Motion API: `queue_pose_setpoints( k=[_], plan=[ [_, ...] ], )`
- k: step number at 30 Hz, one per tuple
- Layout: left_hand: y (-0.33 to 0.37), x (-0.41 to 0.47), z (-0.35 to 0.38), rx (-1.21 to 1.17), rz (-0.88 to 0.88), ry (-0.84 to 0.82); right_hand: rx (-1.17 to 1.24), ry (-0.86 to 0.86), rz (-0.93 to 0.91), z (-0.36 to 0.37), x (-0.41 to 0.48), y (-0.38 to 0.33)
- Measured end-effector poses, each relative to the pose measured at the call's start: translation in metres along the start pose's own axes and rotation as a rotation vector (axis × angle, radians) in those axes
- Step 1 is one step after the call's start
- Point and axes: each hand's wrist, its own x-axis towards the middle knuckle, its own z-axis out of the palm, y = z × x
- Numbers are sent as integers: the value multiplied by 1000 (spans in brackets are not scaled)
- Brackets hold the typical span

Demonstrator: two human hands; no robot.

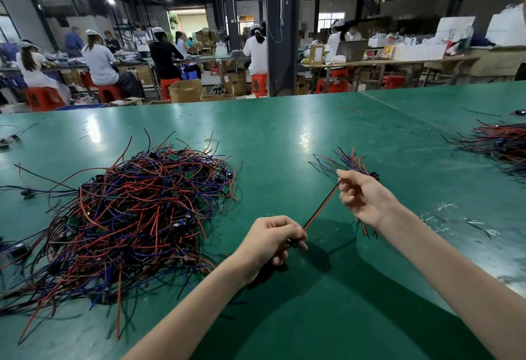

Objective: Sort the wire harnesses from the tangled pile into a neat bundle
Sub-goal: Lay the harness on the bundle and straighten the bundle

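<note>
A big tangled pile of red, black and blue wire harnesses (131,217) lies on the green table (284,137) to my left. One red-and-black harness (321,207) is stretched taut between my hands. My left hand (270,243) pinches its lower end at a small black connector. My right hand (364,197) pinches the upper part of that wire and also grips a small bundle of wires (345,161) fanning out beyond the fingers, with loose ends hanging below the wrist.
A second heap of wires (501,143) lies at the table's right edge. Stray harnesses lie at the far left (8,140). Clear plastic scraps (455,220) are scattered right of my right forearm. Seated workers and benches fill the background.
</note>
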Motion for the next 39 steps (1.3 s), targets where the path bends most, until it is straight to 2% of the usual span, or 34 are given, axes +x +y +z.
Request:
queue_pose_setpoints(
  k=[2,3,4,6,10,15,18,20,21,25,31,34,39],
  plan=[
    [0,0,0,-8,7,8,78,-23,89,1,-2,-1],
    [-1,0,0,-10,8,13,53,-10,61,2,-3,-1],
    [-1,0,0,-12,7,19,-15,11,-19,2,-3,-1],
    [-1,1,-1,-27,2,27,-226,36,-292,0,-4,0],
    [-2,1,-2,-36,-14,25,-830,84,-889,-7,-3,2],
    [-1,0,-2,0,-16,12,-1096,125,-1212,-11,2,8],
    [-1,-1,-2,7,-18,12,-1238,126,-1309,-13,4,10],
    [0,-1,-3,4,-17,13,-1163,132,-1252,-13,5,10],
    [0,-1,-3,-2,-16,13,-1042,130,-1143,-11,4,9],
    [-1,-2,-3,-37,-9,9,-375,47,-525,-3,-3,5],
    [-2,-1,-4,-54,-8,7,-11,17,-33,2,-3,3],
    [-1,-1,-4,-41,-4,-3,24,30,75,-1,-1,1],
    [-1,-2,-4,-45,-3,1,-55,57,74,-2,-3,-1]
  ],
)
